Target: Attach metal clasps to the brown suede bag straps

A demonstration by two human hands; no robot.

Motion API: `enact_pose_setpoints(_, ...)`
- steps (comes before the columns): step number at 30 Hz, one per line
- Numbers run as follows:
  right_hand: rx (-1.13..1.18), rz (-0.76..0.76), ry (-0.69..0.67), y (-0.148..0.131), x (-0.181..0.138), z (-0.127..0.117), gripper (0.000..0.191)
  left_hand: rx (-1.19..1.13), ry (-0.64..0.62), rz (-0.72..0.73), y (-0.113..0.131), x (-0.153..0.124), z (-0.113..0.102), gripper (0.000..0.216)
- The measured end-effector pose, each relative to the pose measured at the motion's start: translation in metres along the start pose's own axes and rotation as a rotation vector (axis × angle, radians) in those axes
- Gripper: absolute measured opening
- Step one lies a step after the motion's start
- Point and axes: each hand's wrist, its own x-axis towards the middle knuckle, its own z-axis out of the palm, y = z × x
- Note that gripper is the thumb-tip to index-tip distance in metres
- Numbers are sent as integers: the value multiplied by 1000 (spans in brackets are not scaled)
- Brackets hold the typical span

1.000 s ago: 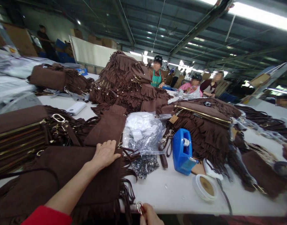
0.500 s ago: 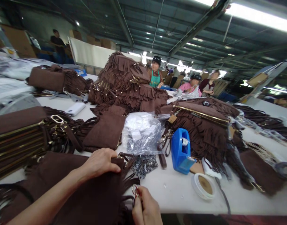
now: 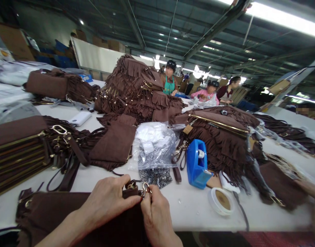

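Note:
My left hand [image 3: 108,200] grips the top corner of a brown suede fringed bag [image 3: 59,214] that hangs over the near table edge. Its thumb and fingers pinch the bag's small metal ring. My right hand [image 3: 157,218] pinches a gold metal clasp [image 3: 146,188] right beside that ring; the two hands touch. The rest of the bag's fringe is hidden below the frame.
A white table [image 3: 190,202] carries piles of brown fringed bags [image 3: 136,91], a stack of bags with gold zips [image 3: 15,147], loose straps [image 3: 67,164], a clear plastic bag [image 3: 153,144], a blue tape dispenser [image 3: 197,163] and a tape roll [image 3: 221,200]. Several people work at the far end; another person's hand [image 3: 310,188] reaches in at right.
I have pulled the bag toward me off the table. My right hand rose with the clasp to meet my left hand at the bag's corner ring.

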Motion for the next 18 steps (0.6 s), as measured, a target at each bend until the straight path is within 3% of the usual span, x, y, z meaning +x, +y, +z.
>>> enact_pose_setpoints(6,-85,-53,33,0,-4,3,30,-22,50,0,1,-4,15,42)
enact_pose_setpoints(12,-209,-119,121,4,-6,5,24,73,14,16,2,-5,25,21)
enact_pose_setpoints(18,-312,-159,265,3,-8,11,25,105,36,-37,8,-6,32,24)
